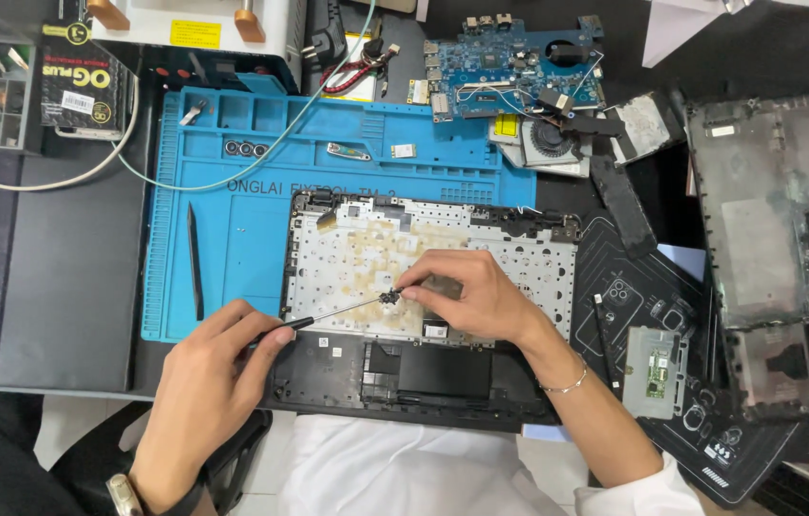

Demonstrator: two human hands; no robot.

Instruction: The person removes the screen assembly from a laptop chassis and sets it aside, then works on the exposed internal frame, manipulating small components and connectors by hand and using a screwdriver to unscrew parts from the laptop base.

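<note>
- the laptop palmrest shell (328, 382), keyboard backplate facing up, is lying on the table (70, 287) near the person, its far edge overlapping the blue repair mat (233, 191). it is looking broad, thin and stiff, probably light, with fragile plastic clips at the rim; it is best being gripped by its two side edges, never by the metal plate.
- the left hand (204, 392) is closing round the black handle of a slim screwdriver (333, 312), thumb and forefinger pinching near the handle's front end. the tool is looking light and rigid, with a smooth shaft that could be slipping, so the handle is the place to grip.
- the right hand (481, 296) is resting on the backplate, fingertips (409, 282) pinching together just beside the screwdriver's tip.
- a tiny dark part (389, 297), perhaps a screw or small bracket, is sitting at the tip, near the plate's middle. it is seeming very light, hard and easy to be dropping; a fingertip pinch is suiting it.
</note>
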